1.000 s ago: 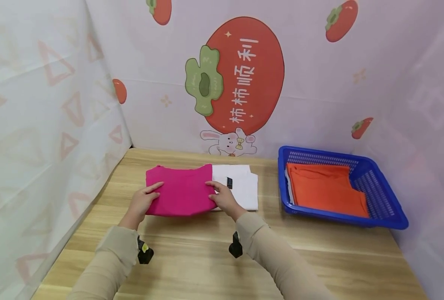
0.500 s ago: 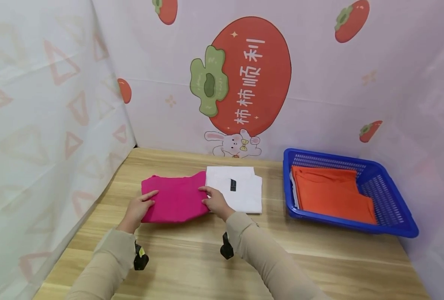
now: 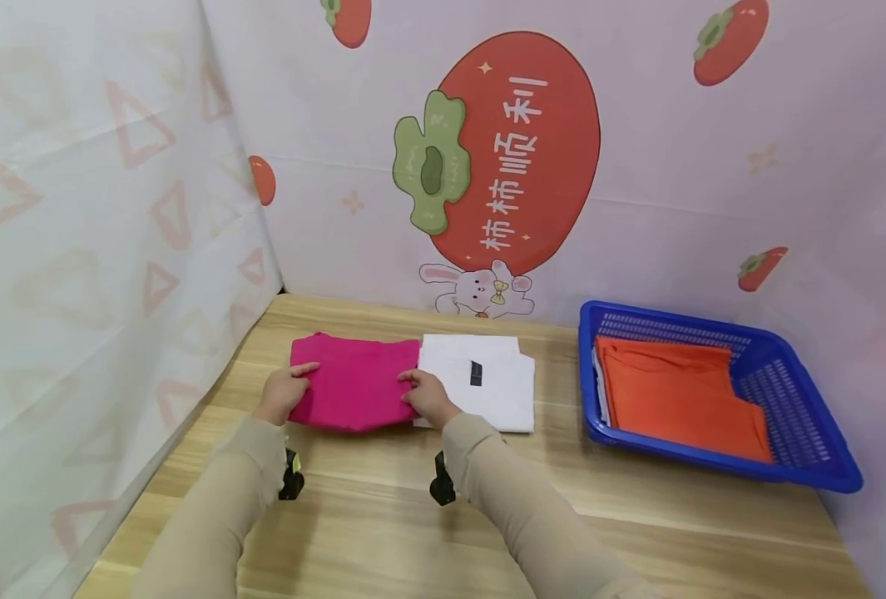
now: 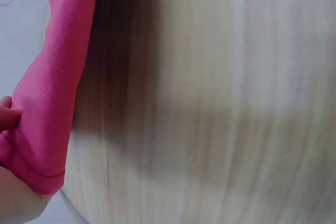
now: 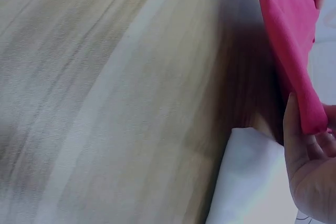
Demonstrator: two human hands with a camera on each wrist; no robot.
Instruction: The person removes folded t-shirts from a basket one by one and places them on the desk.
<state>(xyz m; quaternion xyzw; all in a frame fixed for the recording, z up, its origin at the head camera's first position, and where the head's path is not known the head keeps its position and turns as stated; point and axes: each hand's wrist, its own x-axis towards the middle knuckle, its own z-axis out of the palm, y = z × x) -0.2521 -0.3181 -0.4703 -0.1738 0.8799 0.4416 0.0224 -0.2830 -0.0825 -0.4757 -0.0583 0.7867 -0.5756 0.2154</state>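
Observation:
A folded pink garment [image 3: 356, 383] is held by its two sides, its near edge raised off the wooden table with a shadow below. My left hand [image 3: 284, 393] pinches its left side, thumb and fingers on either face; in the left wrist view only part of that hand shows beside the pink cloth [image 4: 52, 87]. At the right side, my right hand [image 3: 428, 398] pinches the edge, its fingers [image 5: 295, 135] under the cloth. Just right of it lies a folded white garment [image 3: 502, 391] with a small black label, close against the pink one.
A blue plastic basket [image 3: 809, 416] stands at the right, holding a folded orange garment [image 3: 675, 399] with a pale cloth edge beside it. The wooden table [image 3: 368, 532] meets a printed cloth backdrop [image 3: 338, 249] behind and hanging cloth on both sides.
Both hands have carried the pink garment left relative to the white one, so more of the white garment shows. The head view has swung left. Both hands keep their hold.

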